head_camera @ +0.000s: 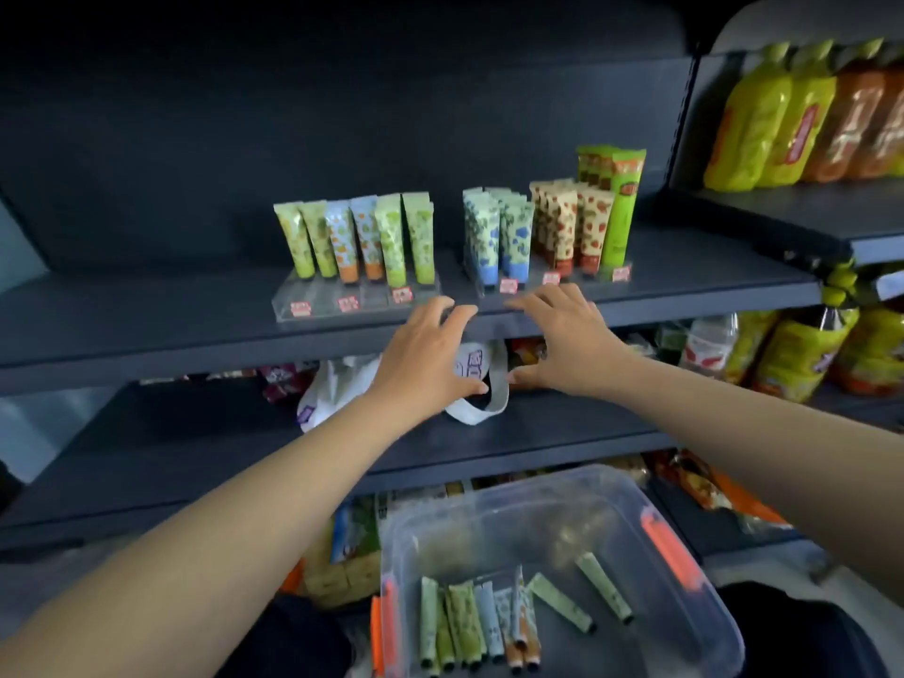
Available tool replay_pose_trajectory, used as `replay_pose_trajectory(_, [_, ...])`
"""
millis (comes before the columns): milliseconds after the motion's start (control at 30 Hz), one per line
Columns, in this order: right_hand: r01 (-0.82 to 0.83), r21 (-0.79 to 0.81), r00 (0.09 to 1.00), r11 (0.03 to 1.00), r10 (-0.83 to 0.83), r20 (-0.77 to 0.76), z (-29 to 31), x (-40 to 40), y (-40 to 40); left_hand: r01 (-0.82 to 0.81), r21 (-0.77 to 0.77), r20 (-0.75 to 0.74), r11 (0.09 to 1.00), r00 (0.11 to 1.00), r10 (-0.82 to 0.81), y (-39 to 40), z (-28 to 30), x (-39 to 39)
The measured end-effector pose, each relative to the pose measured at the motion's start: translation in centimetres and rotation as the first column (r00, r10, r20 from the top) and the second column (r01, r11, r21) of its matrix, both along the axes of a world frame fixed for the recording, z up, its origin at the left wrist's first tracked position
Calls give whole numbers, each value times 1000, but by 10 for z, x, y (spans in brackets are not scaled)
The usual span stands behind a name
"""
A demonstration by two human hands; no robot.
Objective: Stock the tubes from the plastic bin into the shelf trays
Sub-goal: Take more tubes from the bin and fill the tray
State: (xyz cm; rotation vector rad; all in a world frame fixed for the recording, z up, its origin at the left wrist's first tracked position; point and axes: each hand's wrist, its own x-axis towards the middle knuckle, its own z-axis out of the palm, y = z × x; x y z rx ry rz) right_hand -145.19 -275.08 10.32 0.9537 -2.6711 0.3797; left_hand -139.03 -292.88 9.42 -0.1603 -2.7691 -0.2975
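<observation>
We reached both hands toward the front edge of the shelf. Our left hand had its fingers spread wide, holding nothing; our right hand was likewise splayed and empty, fingertips near the right tray. Two clear trays stood apart on the shelf: the left tray showed six tubes in its front row; the right one was packed, its count unclear. Below, the plastic bin held about a dozen loose tubes.
</observation>
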Motion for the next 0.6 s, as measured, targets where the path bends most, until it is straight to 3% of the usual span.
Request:
replay_pose_trajectory(267, [29, 29, 972, 999, -35, 231, -120, 10, 33, 15, 87, 230, 996, 973, -35, 22, -125, 5])
replay_pose_trajectory(433, [86, 34, 921, 996, -92, 378, -188, 11, 44, -48, 117, 432, 992, 902, -8, 20, -201, 9])
replay_pose_trajectory(533, [117, 113, 869, 987, -157, 470, -230, 10, 49, -109, 120, 562, 987, 827, 23, 17, -241, 15])
replay_pose_trajectory(600, [124, 166, 811, 978, -196, 551, -254, 10, 51, -145, 117, 557, 982, 829, 56, 17, -260, 16])
